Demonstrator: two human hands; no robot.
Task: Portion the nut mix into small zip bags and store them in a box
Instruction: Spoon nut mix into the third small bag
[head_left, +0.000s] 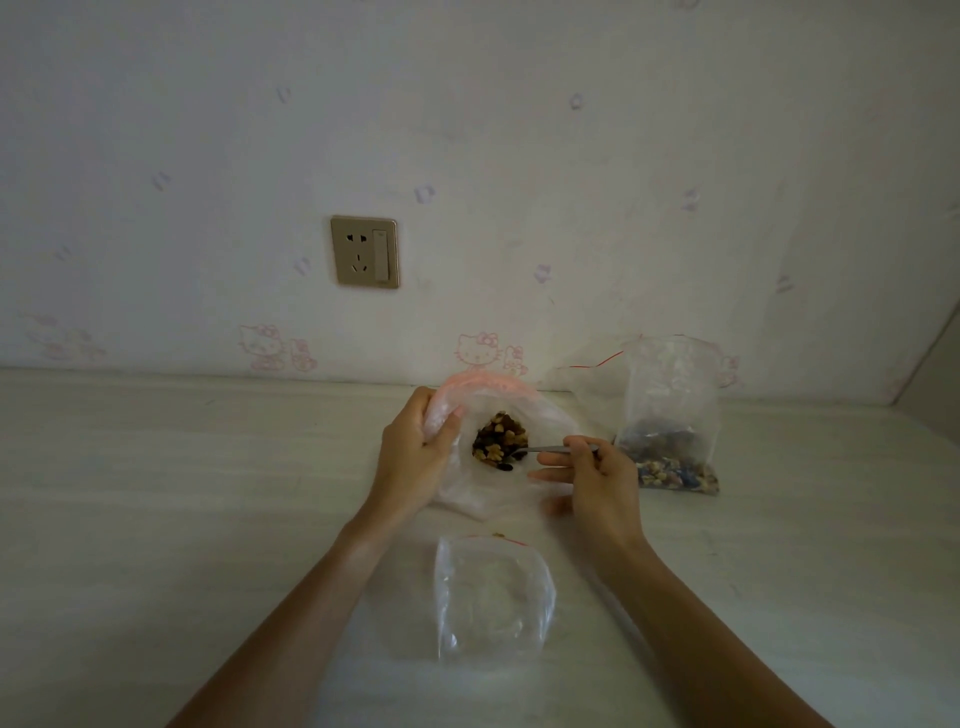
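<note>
The left hand (415, 457) is curling its fingers around the left edge of the big bag (498, 441), holding its mouth wide. The right hand (592, 475) is pinching the thin handle of a spoon (545, 450) between thumb and fingers. The spoon's bowl is dipping into the nut mix (498, 440), which is sitting deep inside the big bag, right in the middle of the picture. The big bag is resting on the table (156, 493) between the two hands.

At about 6 o'clock from the big bag, near it, a small zip bag (493, 597) is lying flat on the table. A few crumbs are sitting by its red top edge. At 3 o'clock from the right hand, just beside it, a filled zip bag (670, 415) is standing up with nuts at its bottom.

At 10 o'clock from the big bag, well apart, a wall socket (365, 251) is sitting on the wall (519, 156). Pink cat pictures are running along the wall's bottom.
</note>
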